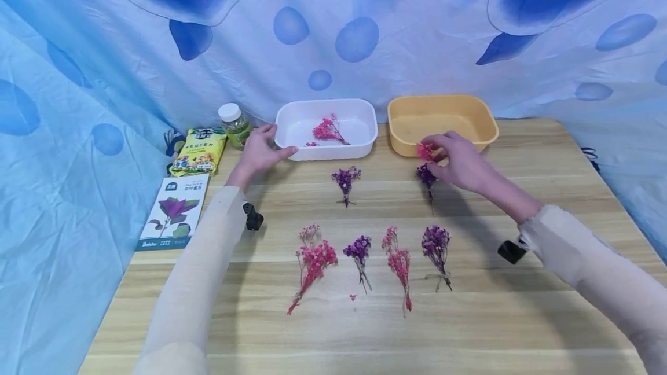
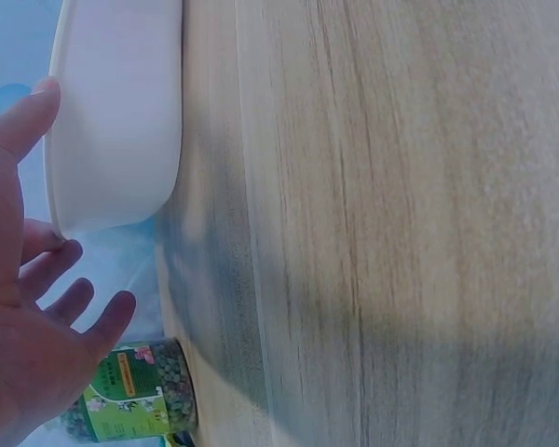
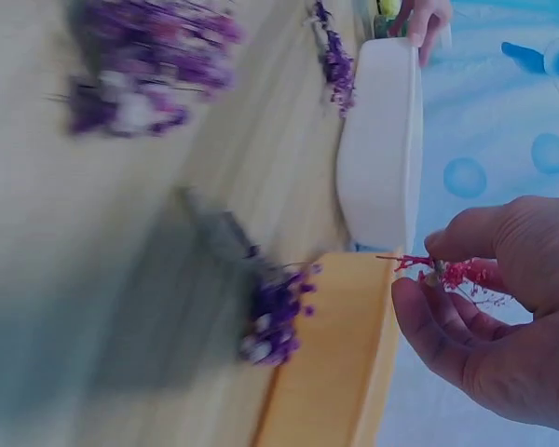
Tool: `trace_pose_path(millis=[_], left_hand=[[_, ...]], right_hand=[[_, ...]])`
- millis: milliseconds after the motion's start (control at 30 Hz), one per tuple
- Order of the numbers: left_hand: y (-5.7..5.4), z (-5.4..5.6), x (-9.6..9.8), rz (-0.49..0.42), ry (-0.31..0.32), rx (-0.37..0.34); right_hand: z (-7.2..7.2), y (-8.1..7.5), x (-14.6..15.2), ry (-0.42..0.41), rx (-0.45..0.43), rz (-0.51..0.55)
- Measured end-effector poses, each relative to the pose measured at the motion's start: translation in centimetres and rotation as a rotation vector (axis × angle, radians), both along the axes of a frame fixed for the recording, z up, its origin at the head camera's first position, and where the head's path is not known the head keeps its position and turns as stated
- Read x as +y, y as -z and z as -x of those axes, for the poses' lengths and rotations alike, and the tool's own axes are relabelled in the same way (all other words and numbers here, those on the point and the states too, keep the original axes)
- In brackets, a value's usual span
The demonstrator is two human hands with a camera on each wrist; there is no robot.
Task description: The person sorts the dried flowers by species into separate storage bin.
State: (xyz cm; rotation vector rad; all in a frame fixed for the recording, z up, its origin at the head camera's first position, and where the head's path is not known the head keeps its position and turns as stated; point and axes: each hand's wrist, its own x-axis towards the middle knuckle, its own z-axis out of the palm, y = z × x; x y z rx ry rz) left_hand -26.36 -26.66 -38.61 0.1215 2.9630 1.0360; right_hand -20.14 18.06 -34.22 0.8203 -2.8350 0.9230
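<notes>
In the head view my right hand (image 1: 461, 162) pinches a small pink dried-flower bunch (image 1: 425, 151) between thumb and fingertips at the front rim of the yellow tub (image 1: 411, 116). The right wrist view shows the bunch's thin stems (image 3: 408, 262) poking out past the fingertips. A purple dried-flower bunch (image 1: 427, 181) lies on the table just below that hand. My left hand (image 1: 259, 152) touches the left end of the white tub (image 1: 333, 152), thumb at its front rim and fingers spread. Inside that tub lies another pink bunch (image 1: 329, 129).
More purple bunches (image 1: 358, 250) and pink bunches (image 1: 315, 260) lie across the wooden table (image 1: 365, 343). Beside my left hand stand a white-lidded jar (image 1: 237, 129), a yellow packet (image 1: 199, 152) and a flower-picture packet (image 1: 172, 210). A blue curtain (image 1: 427, 45) hangs behind the tubs.
</notes>
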Motion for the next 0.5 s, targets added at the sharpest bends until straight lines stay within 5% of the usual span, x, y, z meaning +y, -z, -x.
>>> trace_pose_path(millis=[500], left_hand=[[0.1, 0.0, -0.1, 0.01, 0.003, 0.011]], right_hand=[[6.8, -2.8, -8.2, -0.239, -0.036, -0.11]])
